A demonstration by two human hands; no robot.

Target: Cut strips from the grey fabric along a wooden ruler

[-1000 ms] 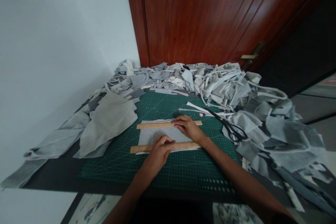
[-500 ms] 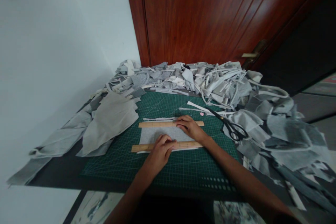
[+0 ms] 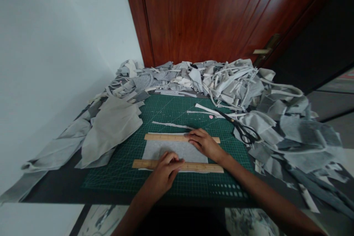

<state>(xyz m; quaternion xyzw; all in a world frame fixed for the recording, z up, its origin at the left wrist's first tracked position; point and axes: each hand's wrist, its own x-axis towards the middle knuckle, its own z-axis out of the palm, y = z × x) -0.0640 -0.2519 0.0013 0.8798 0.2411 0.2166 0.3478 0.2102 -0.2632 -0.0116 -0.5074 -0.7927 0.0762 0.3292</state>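
A grey fabric piece (image 3: 171, 150) lies flat on the green cutting mat (image 3: 177, 110), with a wooden ruler across each long side. My left hand (image 3: 163, 173), fingers bent together, grips the near wooden ruler (image 3: 197, 166) around its middle. On the far wooden ruler (image 3: 163, 138), the bent fingers of my right hand (image 3: 204, 142) hold towards its right half. Slim fabric edges show past both rulers. Beyond the far ruler a narrow cut strip (image 3: 168, 124) lies apart from the piece, its right end close to my right hand.
Black scissors (image 3: 243, 131) rest at the right of the mat, touching thin strips and scraps. A small pink piece (image 3: 211, 117) lies near them. Heaped grey scraps (image 3: 193, 77) line the back and right; a large fabric piece (image 3: 112, 129) lies left. Behind stands a wooden door (image 3: 193, 18).
The fabric, both rulers and my hands have shifted towards me. The narrow strip, close along the fabric's far edge before, now lies separated from it. The view has also shifted slightly.
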